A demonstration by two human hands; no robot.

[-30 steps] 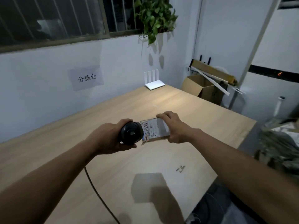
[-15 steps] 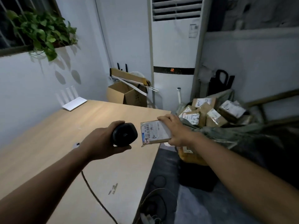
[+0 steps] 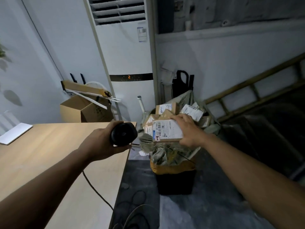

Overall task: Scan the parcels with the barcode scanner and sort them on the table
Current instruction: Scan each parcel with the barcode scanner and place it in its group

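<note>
Since a moment ago you've swung right: your right hand [image 3: 188, 129] now grips the parcel [image 3: 166, 132] over the sack [image 3: 165, 151] of parcels; your left hand [image 3: 102, 142] clasps the scanner [image 3: 123, 133] above the table [image 3: 49, 154] edge.

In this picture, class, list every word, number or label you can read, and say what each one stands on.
"2": orange digit on the air conditioner's black display strip.
"530", then roughly "05 A05", uncertain: label of the parcel in the right hand.
Barcodes and small print on that label: too small to read.
Labels on the parcels in the sack: blurred.
Sticker high on the air conditioner: unreadable.
</note>
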